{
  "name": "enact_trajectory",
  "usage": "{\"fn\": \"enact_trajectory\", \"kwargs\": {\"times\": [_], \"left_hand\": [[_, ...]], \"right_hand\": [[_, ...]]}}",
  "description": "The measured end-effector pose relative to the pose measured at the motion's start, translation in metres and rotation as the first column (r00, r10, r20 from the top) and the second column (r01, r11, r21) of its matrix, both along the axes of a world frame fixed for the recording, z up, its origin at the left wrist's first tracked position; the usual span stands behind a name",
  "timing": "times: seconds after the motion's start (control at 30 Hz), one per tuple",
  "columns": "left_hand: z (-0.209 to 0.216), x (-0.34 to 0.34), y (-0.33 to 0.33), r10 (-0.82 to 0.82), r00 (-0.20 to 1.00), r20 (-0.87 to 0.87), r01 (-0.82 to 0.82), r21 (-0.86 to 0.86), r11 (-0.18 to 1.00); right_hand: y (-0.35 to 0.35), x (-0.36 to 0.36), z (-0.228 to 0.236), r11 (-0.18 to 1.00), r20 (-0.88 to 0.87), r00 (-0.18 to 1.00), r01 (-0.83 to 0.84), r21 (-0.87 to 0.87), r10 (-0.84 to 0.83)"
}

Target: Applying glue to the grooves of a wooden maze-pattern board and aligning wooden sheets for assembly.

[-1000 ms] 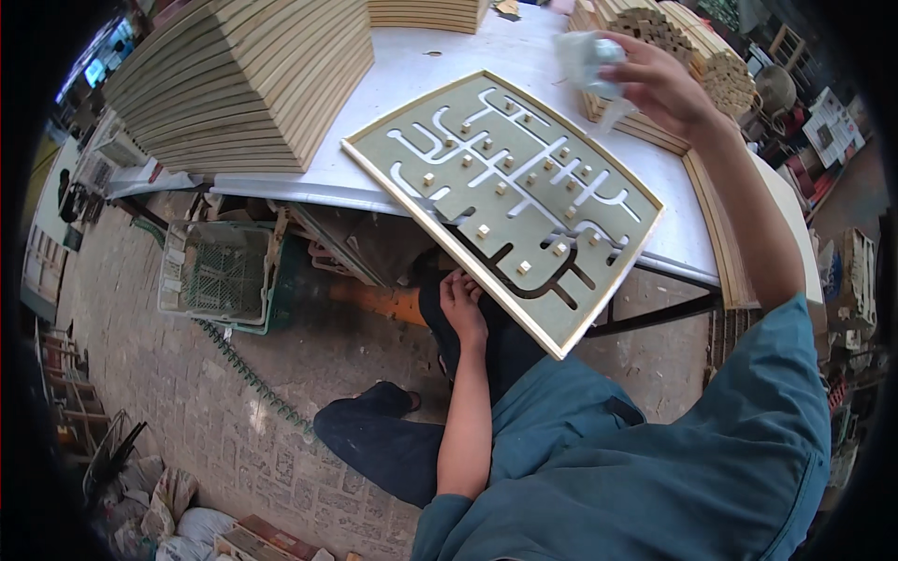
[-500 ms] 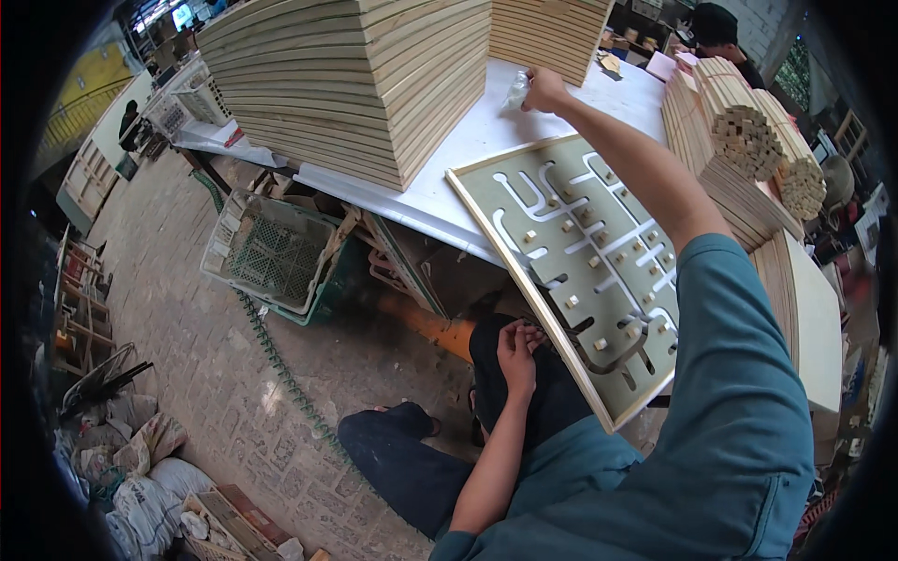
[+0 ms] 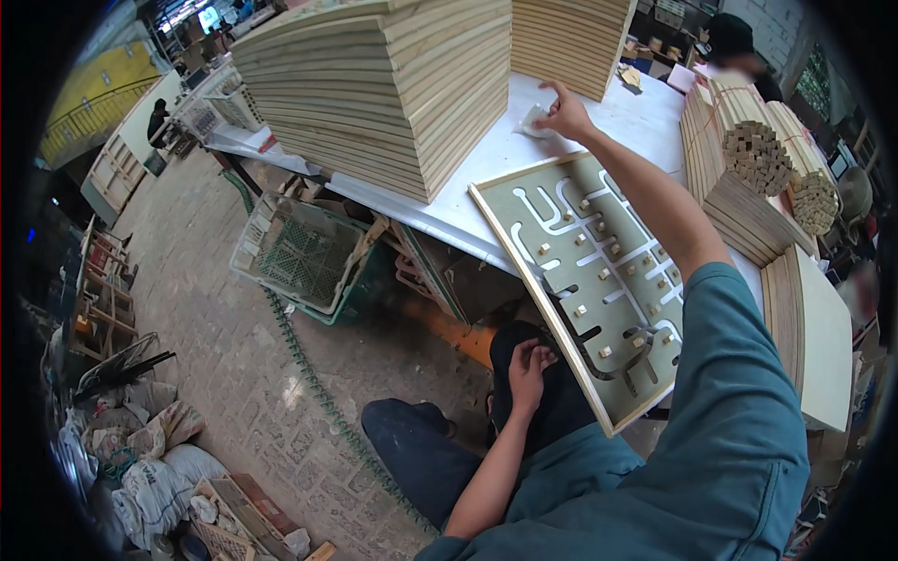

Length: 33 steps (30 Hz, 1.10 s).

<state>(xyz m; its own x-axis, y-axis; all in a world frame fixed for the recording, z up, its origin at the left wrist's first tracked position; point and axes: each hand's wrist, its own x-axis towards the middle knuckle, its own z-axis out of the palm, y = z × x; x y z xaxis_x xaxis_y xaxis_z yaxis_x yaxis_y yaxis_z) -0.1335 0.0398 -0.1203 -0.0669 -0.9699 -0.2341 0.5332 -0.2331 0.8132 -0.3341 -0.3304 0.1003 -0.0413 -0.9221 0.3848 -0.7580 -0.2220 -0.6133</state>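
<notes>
Right hand: above the white-covered surface, fingers parted, grip looking empty.

Small clear plastic packet: one, lying on the surface just under the thumb; whether the thumb grazes it, I can't tell. Half a second ago it hung in that hand's pinch; now, it seems, it is put down, which leaves the hand free.

Framed grey-green board, pale wooden rim, slots cut through: one, tilted over the near edge of the surface, partly above the lap, the right forearm crossing in front of it. Small pale wooden blocks: many, standing across the board.

Left hand: by the thigh, just left of the rim, fingers loosely curled; I can't tell whether anything is inside.

Tall stack of pale wooden frames: left. Second similar stack: far side. Bundles of square wooden sticks: right. Whitish plastic crate: lower left, off the surface.
</notes>
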Motion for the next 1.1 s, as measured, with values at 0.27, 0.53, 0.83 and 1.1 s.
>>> {"fn": "enact_trajectory", "kwargs": {"times": [0.27, 0.53, 0.83, 1.1], "left_hand": [[0.027, 0.063, 0.014, -0.078, 0.974, -0.215, 0.11, 0.14, 0.984], [0.132, 0.107, -0.058, -0.37, 0.832, -0.413, 0.363, -0.097, 0.927], [0.218, 0.147, -0.148, -0.545, 0.825, 0.148, 0.549, 0.018, 0.836], [0.328, 0.079, -0.213, -0.299, 0.525, 0.797, 0.659, -0.158, 0.735]], "right_hand": [[0.047, -0.019, 0.083, 0.997, -0.39, 0.921, 0.048, 0.061, -0.021], [0.265, 0.01, 0.198, 0.921, -0.529, 0.84, 0.103, 0.376, 0.123], [0.381, 0.01, 0.163, 0.77, 0.029, 0.859, 0.443, 0.46, -0.512], [0.468, -0.001, 0.089, 0.37, 0.466, -0.011, 0.592, 0.716, -0.885]]}}
